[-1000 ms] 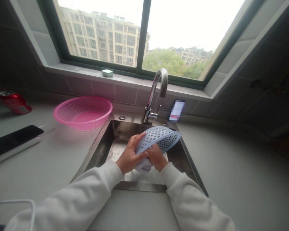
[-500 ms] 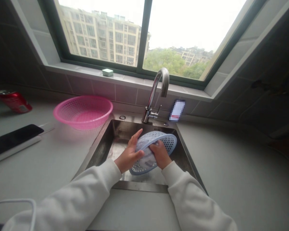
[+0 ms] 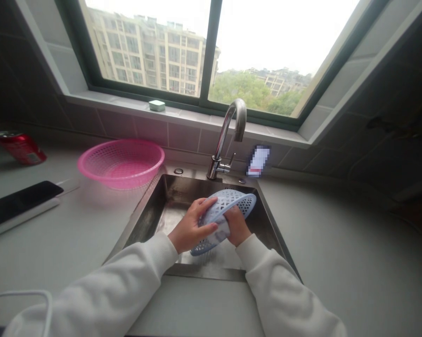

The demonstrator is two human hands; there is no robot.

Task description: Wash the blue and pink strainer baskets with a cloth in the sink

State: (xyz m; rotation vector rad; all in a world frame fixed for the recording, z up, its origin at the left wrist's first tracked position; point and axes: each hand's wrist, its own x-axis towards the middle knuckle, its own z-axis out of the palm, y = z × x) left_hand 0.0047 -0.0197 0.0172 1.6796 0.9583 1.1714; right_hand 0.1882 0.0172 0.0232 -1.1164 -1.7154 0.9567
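Note:
A light-blue perforated plastic basket (image 3: 222, 201) is held tilted over the stainless-steel sink (image 3: 144, 224), its open side turned towards the right and front. My left hand (image 3: 193, 224) grips its left side, with the thumb apart below and the fingers on the outer wall. At its near right side my right hand (image 3: 237, 225) is closed on the basket by the rim. The right fingertips are hidden. A pale, greyish-white patch shows low in the basket between my hands; whether it is the basket's bottom or a cloth I cannot make out.
Behind the sink rises a chrome faucet (image 3: 228, 135), with a blurred-out phone-like object (image 3: 258, 161) to its right. Left on the counter are a pink basket (image 3: 122, 164), a red can (image 3: 20, 148) and a black phone-like device (image 3: 24, 199). A small green box (image 3: 157, 106) sits on the windowsill.
My left hand's fingers, raised and spread against the basket before, have folded down over its outer wall. The basket has shifted slightly; my right hand is a little higher on it.

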